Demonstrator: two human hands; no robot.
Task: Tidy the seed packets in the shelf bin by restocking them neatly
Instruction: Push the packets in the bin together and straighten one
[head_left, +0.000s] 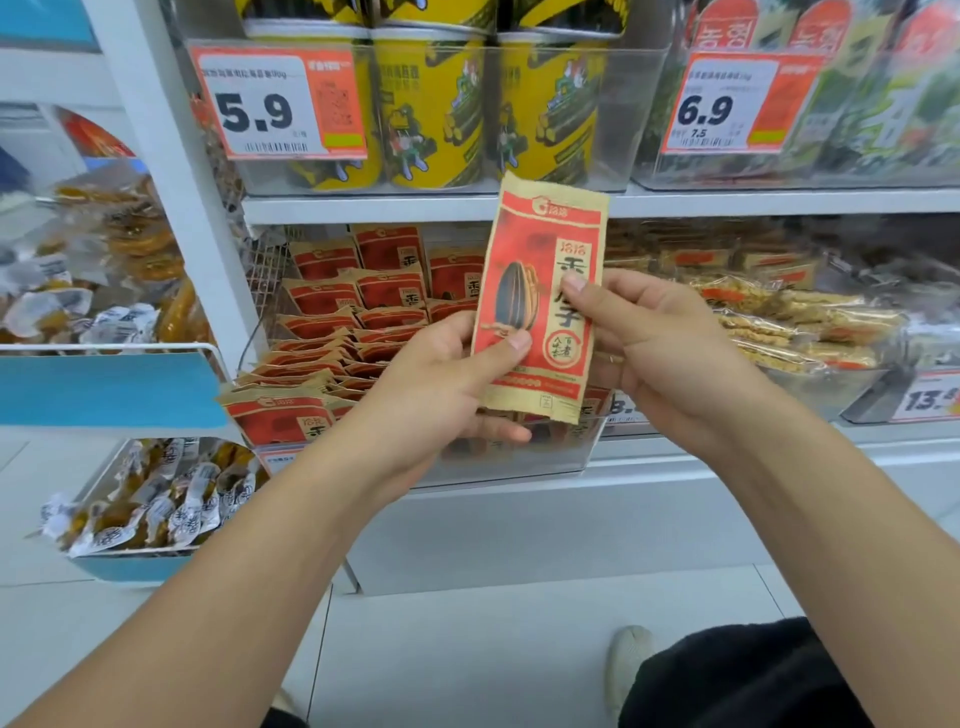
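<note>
A person crouches or kneels in front of a shop shelf, both bare arms reaching forward; between the hands stands one seed packet (540, 291), red and tan with a striped sunflower seed printed on it, held upright and a little tilted, in front of the shelf and above the bin's near edge. The left hand (441, 384) pinches the packet's lower left edge, thumb on the printed face and fingers curled behind; the right hand (644, 338) pinches the right edge about halfway up, thumb tip on the face; both grips are closed on the packet, probably to flatten and square it before it goes back.

Behind and below the packet sits the clear bin (550, 457) on the middle shelf, its front wall near the hands; inside, more of the same packets (332, 332) stand in rows running from near to far, some leaning and overlapping, so the tidying looks only partly done; the held packet seems meant for a row in this bin.

To the right lie wrapped snack bars (800, 322); on the upper shelf stand yellow tubs (431, 104) behind a price tag (280, 104) reading 5.9; far left, a wire basket (156, 345) holds small wrapped snacks.
</note>
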